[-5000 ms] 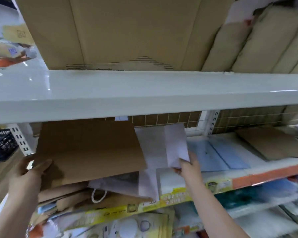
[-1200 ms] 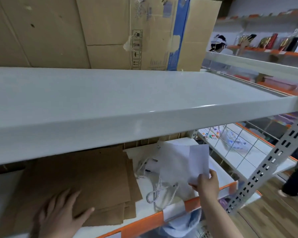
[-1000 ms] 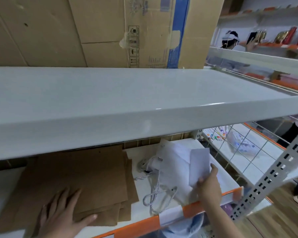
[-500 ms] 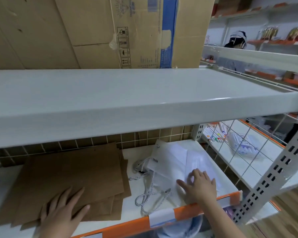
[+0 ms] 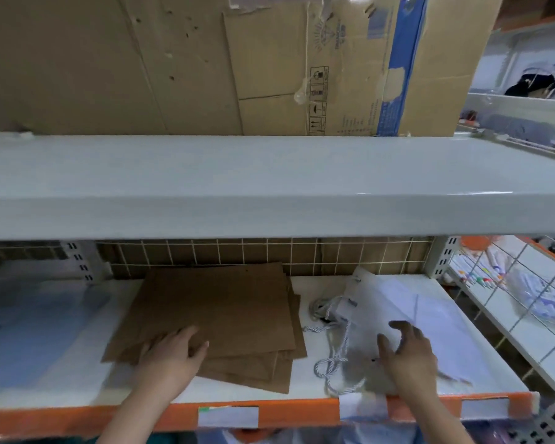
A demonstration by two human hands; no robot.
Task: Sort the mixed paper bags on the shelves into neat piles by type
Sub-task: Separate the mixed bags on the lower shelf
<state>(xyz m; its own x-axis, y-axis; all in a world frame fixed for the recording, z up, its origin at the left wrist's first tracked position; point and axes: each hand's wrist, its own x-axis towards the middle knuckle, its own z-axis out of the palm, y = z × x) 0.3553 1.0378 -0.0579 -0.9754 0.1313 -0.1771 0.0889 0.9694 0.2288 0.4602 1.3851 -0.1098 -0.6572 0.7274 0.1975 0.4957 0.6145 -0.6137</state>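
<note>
The flat brown kraft-paper bags (image 5: 218,318) lie in one pile on the left-centre of the white lower shelf with the orange front edge (image 5: 302,408). The pile is grouped by type, but its sheets are fanned, with corners showing at the right and front edges. I judge that it needs squaring.

The white paper bags with twisted grey-and-white cord handles (image 5: 407,318) lie in a second pile just to the right, apart from the brown pile. The cords (image 5: 330,344) trail loosely into the gap between the two piles. I judge this pile also grouped but untidy.

A pale blue sheet-like item (image 5: 36,318) lies at the left end of the shelf; it is too blurred to identify. Sorting on this shelf appears largely done; alignment is left. Other shelves cannot be assessed.

My left hand (image 5: 173,354) rests palm down on the front left part of the brown pile, fingers extended and lightly spread, gripping nothing. My right hand (image 5: 410,357) is over the front edge of the white pile, fingers spread and slightly bent, gripping nothing; I cannot tell whether it touches the paper.

Above, large brown corrugated cardboard boxes (image 5: 237,62) stand on the white upper shelf (image 5: 269,184).
</note>
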